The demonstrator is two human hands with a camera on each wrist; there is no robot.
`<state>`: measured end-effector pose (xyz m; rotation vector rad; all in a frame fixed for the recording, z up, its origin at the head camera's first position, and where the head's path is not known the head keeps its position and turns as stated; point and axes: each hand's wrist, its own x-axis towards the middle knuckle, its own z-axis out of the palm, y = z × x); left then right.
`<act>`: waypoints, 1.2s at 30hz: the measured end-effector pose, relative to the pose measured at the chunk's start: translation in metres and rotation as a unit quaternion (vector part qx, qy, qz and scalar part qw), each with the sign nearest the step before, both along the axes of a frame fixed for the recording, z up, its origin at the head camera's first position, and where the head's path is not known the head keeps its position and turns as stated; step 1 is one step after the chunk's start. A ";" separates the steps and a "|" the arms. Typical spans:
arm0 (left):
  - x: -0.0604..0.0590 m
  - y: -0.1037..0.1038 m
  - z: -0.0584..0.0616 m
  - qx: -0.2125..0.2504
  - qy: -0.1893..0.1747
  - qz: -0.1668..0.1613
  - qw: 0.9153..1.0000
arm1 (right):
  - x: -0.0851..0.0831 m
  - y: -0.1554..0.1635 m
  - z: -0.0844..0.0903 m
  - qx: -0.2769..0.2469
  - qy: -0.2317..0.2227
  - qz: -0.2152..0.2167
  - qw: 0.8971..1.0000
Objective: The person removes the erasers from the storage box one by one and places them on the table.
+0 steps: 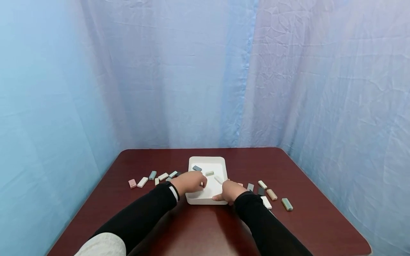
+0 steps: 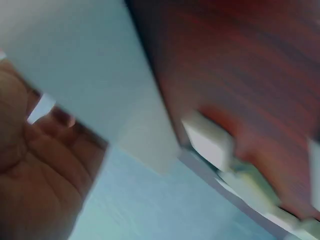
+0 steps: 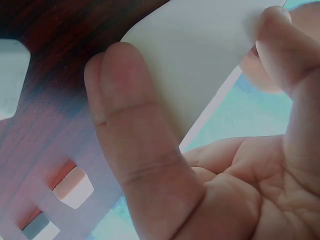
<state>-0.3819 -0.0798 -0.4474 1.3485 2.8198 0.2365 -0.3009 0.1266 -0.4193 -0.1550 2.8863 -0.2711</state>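
My right hand (image 1: 231,191) sits at the near right corner of the white tray (image 1: 208,161), thumb along the outside wall and fingers curled over the rim, so it grips that corner. A pale block (image 1: 219,179) lies at my fingertips just inside the tray; whether I touch it I cannot tell. My left hand (image 1: 191,182) reaches over the tray's left wall, knuckles up, fingers bent down into it. Something small and light shows at the fingertips, but I cannot tell whether I am pinching it. Both forearms, in black sleeves, angle in from the near edge of the table (image 1: 304,227).

Inside the tray a grey-blue block (image 1: 196,168) lies near the far left and a pale green one (image 1: 209,173) near the middle. Loose blocks are scattered on the table on both sides of the tray.

The right wrist view shows what the head view does not: my thumb (image 3: 135,150) pressed flat against the tray's wall (image 3: 200,60) and a fingertip (image 3: 280,35) hooked over its edge. The left wrist view is blurred; it shows my palm (image 2: 35,180) beside the tray wall (image 2: 90,75) and blocks on the wood.
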 end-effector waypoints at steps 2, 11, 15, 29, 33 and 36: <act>-0.003 -0.011 0.003 0.043 0.002 0.030 0.999 | 0.000 0.000 0.000 0.003 -0.001 -0.005 1.000; -0.012 -0.042 0.008 0.222 0.029 0.211 0.951 | -0.004 0.000 -0.001 -0.012 -0.002 -0.020 1.000; -0.015 -0.051 0.005 0.251 -0.017 0.271 0.929 | -0.004 0.000 -0.002 -0.016 -0.002 -0.023 1.000; -0.032 -0.048 -0.019 0.131 -0.041 0.285 0.949 | -0.006 0.002 -0.006 -0.019 -0.002 -0.018 1.000; -0.032 -0.044 -0.019 0.091 -0.024 0.264 0.960 | -0.008 0.003 -0.008 -0.016 -0.003 -0.019 1.000; -0.029 -0.043 -0.018 0.074 -0.010 0.252 0.965 | -0.007 0.004 -0.009 -0.020 -0.002 -0.019 1.000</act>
